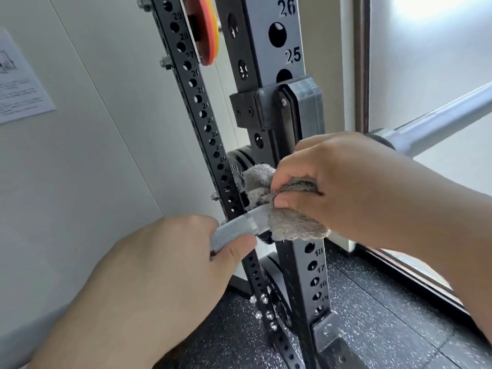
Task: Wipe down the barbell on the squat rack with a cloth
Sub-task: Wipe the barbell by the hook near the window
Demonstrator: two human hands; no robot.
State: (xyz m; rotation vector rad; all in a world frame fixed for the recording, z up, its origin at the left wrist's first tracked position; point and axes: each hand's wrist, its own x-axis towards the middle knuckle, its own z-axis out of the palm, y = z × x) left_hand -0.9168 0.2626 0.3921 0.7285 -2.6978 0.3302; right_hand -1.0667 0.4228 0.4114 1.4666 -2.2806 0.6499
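Observation:
The silver barbell (241,226) runs from lower left to upper right across the black squat rack upright (269,43). Its smooth sleeve (439,121) sticks out past the rack at right. My left hand (165,272) is closed around the knurled shaft at lower centre. My right hand (340,182) grips a grey fluffy cloth (290,222) wrapped around the shaft just right of my left hand, beside the upright. The cloth and my right hand hide the part of the bar that rests on the rack.
A second perforated black upright (197,102) stands at left with an orange plate (210,30) behind it. Black weight plates (271,270) hang low on the rack. White wall with a paper notice (18,83) at left, speckled rubber floor (372,310) below.

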